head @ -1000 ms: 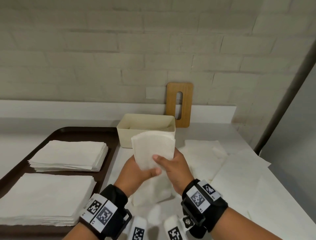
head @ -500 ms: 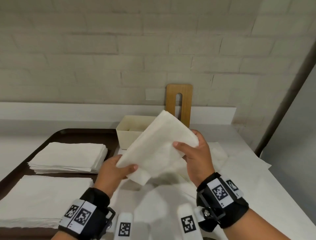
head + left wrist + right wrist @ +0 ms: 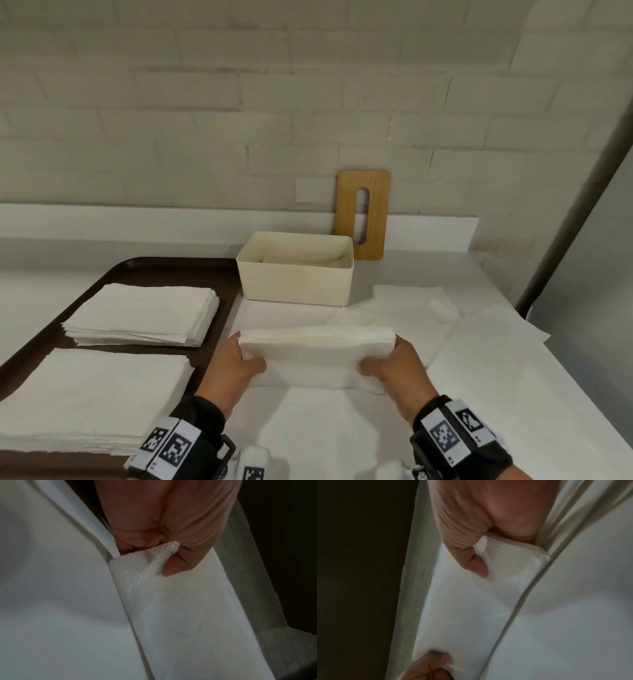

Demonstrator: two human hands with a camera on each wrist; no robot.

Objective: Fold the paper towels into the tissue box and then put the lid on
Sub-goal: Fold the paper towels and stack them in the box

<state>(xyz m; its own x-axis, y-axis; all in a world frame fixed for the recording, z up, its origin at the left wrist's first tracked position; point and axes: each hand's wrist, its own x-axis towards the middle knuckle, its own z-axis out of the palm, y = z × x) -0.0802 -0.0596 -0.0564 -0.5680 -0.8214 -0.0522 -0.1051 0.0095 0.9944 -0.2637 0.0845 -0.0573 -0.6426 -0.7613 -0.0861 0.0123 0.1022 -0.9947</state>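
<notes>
A folded paper towel [image 3: 317, 356] was held low in the middle of the head view, stretched level between two hands. Its left end was pinched by the left hand [image 3: 236, 368], thumb on top and fingers curled beneath; in the left wrist view [image 3: 164, 524] the thumb was seen pressed onto a bunched corner of the towel [image 3: 180, 608]. Its right end was gripped the same way by the right hand [image 3: 394, 368], and in the right wrist view [image 3: 481, 520] the thumb was clamped on the towel's corner [image 3: 471, 608], with the left hand's fingers [image 3: 426, 666] visible at the bottom edge.

Just above the towel in the head view, the cream tissue box [image 3: 296, 286] stood open at the centre of the frame, with some white paper seen lying inside it. The wooden lid [image 3: 376, 212], with its long slot, was leaned upright against the brick wall [image 3: 205, 102] behind the box's right end. Loose unfolded sheets [image 3: 411, 308] were spread on the white counter [image 3: 548, 411] to the right. At the left of the frame, two stacks of towels were kept on a dark brown tray [image 3: 171, 269]: a farther stack [image 3: 144, 313] and a nearer stack [image 3: 92, 397].
</notes>
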